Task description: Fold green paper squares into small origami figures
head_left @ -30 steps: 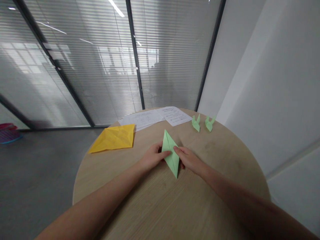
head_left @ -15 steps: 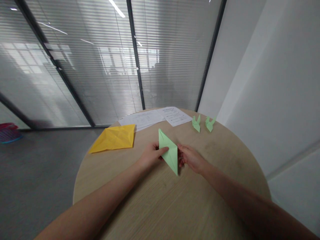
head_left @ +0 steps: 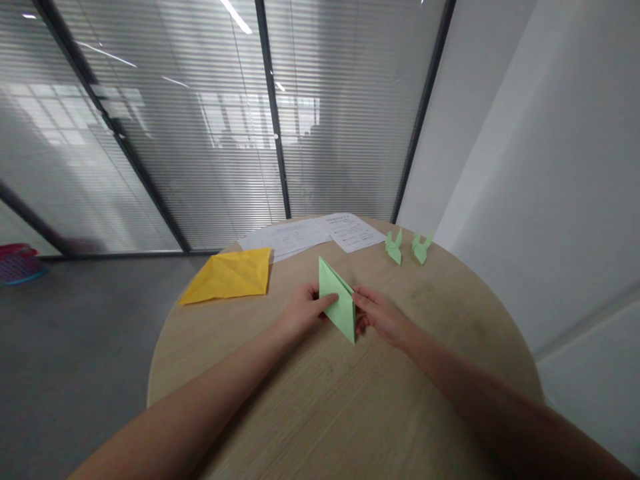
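Note:
A folded sheet of light green origami paper (head_left: 336, 303) is held up over the middle of the round table, its long points tilted toward upper left and lower right. My left hand (head_left: 307, 305) grips its left edge, thumb across the front and fingers behind. At the right edge, the thumb and fingers of my right hand (head_left: 376, 312) pinch the paper. Along the upper right edge the layers stand slightly apart. The fingers behind the paper are partly hidden.
Two folded green paper birds (head_left: 394, 248) stand at the table's back right. Printed white sheets (head_left: 345, 232) lie at the back, with a creased yellow paper (head_left: 237, 275) at the left. A glass partition with blinds rises behind the wooden table (head_left: 320, 413); a red basket (head_left: 19, 263) is on the floor.
My right thumb has come onto the front of the paper's right edge. The layers there have parted a little, and the sheet looks narrower. My left hand keeps its hold.

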The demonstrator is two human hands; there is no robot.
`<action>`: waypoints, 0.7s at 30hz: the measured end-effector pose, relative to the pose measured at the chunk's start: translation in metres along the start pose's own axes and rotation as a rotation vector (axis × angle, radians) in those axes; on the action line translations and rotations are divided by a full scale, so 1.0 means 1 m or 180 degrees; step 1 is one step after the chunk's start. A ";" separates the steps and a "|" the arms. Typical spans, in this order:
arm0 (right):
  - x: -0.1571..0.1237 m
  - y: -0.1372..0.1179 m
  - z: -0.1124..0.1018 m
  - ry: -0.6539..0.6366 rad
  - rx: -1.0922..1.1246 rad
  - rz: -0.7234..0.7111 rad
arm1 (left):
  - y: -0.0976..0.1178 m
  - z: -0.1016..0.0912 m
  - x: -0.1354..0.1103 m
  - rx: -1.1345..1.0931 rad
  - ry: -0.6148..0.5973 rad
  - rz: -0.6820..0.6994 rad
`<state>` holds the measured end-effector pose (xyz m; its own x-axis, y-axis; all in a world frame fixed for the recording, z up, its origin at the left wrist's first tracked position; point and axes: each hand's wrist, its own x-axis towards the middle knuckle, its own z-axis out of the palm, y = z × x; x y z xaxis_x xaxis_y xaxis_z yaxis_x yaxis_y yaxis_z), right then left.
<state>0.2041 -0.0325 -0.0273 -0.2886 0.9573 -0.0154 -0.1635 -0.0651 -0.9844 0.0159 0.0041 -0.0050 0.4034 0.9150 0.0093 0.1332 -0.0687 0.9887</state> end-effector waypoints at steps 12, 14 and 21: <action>-0.001 0.002 0.002 -0.0105 -0.0327 -0.0122 | 0.001 0.005 -0.002 0.0070 -0.0049 0.0246; 0.000 0.003 0.003 -0.0071 -0.0376 -0.0162 | 0.001 0.007 -0.003 0.0157 0.0006 0.0252; 0.004 0.004 0.004 0.0158 -0.0527 -0.0208 | -0.001 0.009 -0.005 0.0247 -0.0104 0.0315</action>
<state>0.1988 -0.0302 -0.0308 -0.2350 0.9710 0.0449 -0.0216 0.0409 -0.9989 0.0225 -0.0037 -0.0074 0.4472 0.8888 0.1000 0.1603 -0.1896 0.9687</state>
